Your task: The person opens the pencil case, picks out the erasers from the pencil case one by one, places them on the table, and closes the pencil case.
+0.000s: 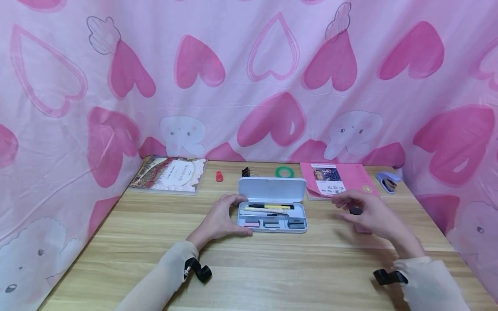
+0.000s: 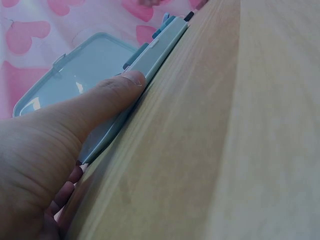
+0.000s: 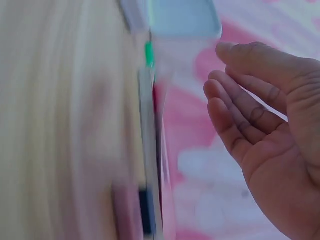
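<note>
L grip (image 1: 219, 218) clamping L end of open case (image 1: 272, 190), mid desk (image 1: 272, 268), long axis running L–R | R grip (image 1: 369, 211) hovering, fingers apart, holding nil; pink item (image 1: 363, 229) w/ dark top standing just below, case lying well L | pink bk (image 1: 355, 175) sitting behind item; room opening betw. case & item, nearside too

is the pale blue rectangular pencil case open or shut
Open. The pale blue pencil case has its lid raised at the back, showing the black-and-yellow pen inside.
</note>
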The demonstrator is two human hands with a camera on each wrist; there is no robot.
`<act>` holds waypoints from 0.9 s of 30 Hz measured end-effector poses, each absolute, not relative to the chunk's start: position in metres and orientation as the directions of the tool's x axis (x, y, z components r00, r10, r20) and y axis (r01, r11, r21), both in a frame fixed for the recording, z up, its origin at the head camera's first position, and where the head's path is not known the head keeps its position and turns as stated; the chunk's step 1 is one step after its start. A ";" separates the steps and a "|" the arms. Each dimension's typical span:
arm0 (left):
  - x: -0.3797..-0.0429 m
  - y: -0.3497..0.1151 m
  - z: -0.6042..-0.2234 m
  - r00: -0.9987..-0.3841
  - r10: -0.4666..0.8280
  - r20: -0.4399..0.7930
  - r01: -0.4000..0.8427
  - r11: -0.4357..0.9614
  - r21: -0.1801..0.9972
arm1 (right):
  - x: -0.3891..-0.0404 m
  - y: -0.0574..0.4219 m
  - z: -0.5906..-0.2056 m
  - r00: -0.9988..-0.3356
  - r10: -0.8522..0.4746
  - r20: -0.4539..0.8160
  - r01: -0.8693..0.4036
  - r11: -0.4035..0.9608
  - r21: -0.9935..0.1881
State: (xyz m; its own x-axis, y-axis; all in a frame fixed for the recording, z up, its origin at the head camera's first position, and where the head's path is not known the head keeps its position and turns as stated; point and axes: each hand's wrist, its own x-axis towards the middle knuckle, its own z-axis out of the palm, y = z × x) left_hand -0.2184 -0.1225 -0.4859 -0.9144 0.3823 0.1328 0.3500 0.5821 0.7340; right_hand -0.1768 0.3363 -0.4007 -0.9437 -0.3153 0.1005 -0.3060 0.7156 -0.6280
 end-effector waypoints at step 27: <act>-0.219 -0.122 -0.486 -0.915 0.381 0.136 0.354 0.592 0.724 | -0.204 0.243 -0.423 -0.809 -0.587 -0.033 -0.456 0.662 -0.595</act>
